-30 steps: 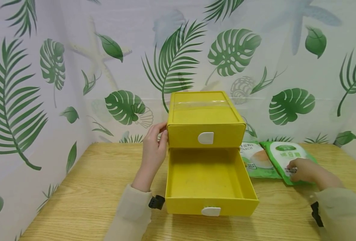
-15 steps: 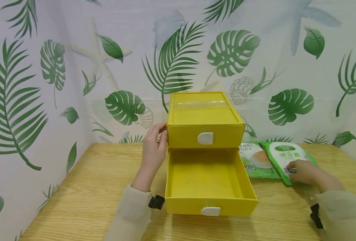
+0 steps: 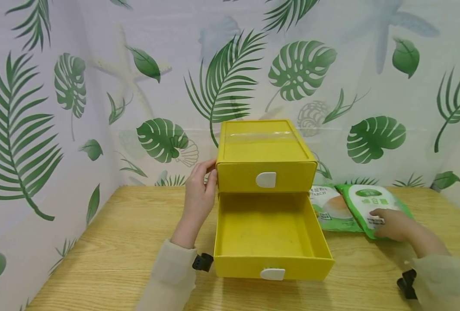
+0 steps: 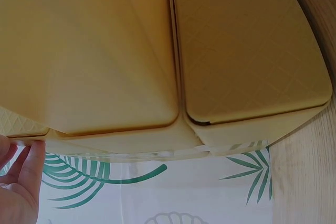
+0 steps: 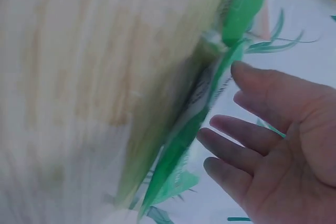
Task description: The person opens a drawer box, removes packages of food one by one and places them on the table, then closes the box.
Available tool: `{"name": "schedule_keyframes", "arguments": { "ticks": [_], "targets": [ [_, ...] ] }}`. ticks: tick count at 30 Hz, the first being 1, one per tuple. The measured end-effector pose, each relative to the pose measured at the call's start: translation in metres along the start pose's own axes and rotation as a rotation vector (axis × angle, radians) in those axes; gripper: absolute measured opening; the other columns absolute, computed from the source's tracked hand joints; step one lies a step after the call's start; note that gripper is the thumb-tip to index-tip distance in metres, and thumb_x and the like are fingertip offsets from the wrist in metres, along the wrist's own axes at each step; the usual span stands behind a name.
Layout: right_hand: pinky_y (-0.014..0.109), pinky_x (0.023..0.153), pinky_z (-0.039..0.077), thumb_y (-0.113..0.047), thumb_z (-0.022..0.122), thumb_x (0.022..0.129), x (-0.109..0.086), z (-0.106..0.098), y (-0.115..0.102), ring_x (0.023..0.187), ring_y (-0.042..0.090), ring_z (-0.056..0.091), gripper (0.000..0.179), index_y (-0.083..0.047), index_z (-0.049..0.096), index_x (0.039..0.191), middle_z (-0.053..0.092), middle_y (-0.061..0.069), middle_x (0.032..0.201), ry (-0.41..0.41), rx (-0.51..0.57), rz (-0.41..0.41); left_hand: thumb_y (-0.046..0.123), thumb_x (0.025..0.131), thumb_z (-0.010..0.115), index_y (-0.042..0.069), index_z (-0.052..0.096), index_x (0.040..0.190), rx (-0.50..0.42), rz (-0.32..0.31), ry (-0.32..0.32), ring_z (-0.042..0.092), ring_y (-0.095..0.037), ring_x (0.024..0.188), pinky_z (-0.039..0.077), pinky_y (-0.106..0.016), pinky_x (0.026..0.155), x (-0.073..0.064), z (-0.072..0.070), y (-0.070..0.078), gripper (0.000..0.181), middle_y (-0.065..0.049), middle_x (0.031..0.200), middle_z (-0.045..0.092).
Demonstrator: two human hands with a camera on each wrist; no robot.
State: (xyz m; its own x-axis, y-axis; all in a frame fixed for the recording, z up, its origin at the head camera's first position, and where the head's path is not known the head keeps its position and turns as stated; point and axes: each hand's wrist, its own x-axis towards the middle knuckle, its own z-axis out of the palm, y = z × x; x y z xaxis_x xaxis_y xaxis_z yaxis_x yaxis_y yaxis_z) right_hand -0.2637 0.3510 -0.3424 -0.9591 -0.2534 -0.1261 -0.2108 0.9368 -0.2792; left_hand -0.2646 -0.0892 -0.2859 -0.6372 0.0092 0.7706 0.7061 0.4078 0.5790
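Note:
A yellow two-drawer box (image 3: 266, 177) stands mid-table in the head view, with its lower drawer (image 3: 269, 265) pulled out and the upper one closed. My left hand (image 3: 199, 190) rests its fingers on the box's upper left side; the left wrist view shows its fingertips at the edge. At the right, my right hand (image 3: 395, 224) is over the lower part of a green-and-white bag (image 3: 370, 201). In the right wrist view its fingers are loosely spread beside the bag, gripping nothing. A starch bag (image 3: 335, 211) lies between that bag and the box, partly hidden by the box.
The wooden table (image 3: 109, 259) runs to a leaf-printed backdrop (image 3: 148, 86) at the back and sides. White tabs (image 3: 266, 179) mark the drawer fronts. A strip of clear tape (image 3: 259, 136) crosses the box's top.
My right wrist has shifted slightly down, and its fingers sit a little differently over the bag. The left hand, box and bags have stayed in place.

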Motion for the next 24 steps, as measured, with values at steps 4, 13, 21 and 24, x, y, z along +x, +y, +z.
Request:
{"name": "schedule_keyframes", "arguments": {
  "ticks": [4,13,21,24],
  "targets": [
    [0.054,0.071,0.043,-0.011,0.063,0.077,-0.008,0.003,-0.006,0.093,0.054,0.044,0.05,0.021,0.044,0.11,0.046,0.04,0.105,0.105,0.035,-0.063,0.0,0.09,0.046,-0.007,0.054,0.11,-0.002,0.001,-0.007,0.054,-0.024,0.092,0.052,-0.029,0.062,0.0,0.0,0.0,0.023,-0.017,0.101,0.056],
    [0.057,0.074,0.04,-0.024,0.056,0.087,-0.023,0.002,-0.029,0.098,0.051,0.044,0.053,0.017,0.043,0.117,0.045,0.038,0.112,0.254,0.091,-0.059,-0.001,0.09,0.046,-0.007,0.054,0.11,-0.002,0.004,-0.001,0.055,-0.024,0.091,0.052,-0.029,0.061,0.0,0.002,-0.001,0.022,-0.017,0.101,0.056],
    [0.056,0.075,0.04,-0.024,0.057,0.087,-0.027,-0.004,-0.049,0.097,0.048,0.046,0.049,0.016,0.048,0.114,0.05,0.034,0.109,0.338,0.095,-0.076,0.0,0.09,0.046,-0.006,0.054,0.11,0.008,0.005,-0.001,0.055,-0.024,0.09,0.052,-0.025,0.06,-0.001,0.002,-0.001,0.022,-0.017,0.101,0.056],
    [0.057,0.077,0.038,-0.024,0.057,0.087,-0.027,-0.008,-0.058,0.1,0.048,0.044,0.048,0.015,0.048,0.114,0.049,0.034,0.11,0.369,0.11,-0.089,0.0,0.09,0.046,-0.007,0.054,0.11,0.015,0.015,0.006,0.055,-0.024,0.09,0.052,-0.025,0.059,0.0,0.001,-0.001,0.022,-0.017,0.1,0.056]
  ]
}}
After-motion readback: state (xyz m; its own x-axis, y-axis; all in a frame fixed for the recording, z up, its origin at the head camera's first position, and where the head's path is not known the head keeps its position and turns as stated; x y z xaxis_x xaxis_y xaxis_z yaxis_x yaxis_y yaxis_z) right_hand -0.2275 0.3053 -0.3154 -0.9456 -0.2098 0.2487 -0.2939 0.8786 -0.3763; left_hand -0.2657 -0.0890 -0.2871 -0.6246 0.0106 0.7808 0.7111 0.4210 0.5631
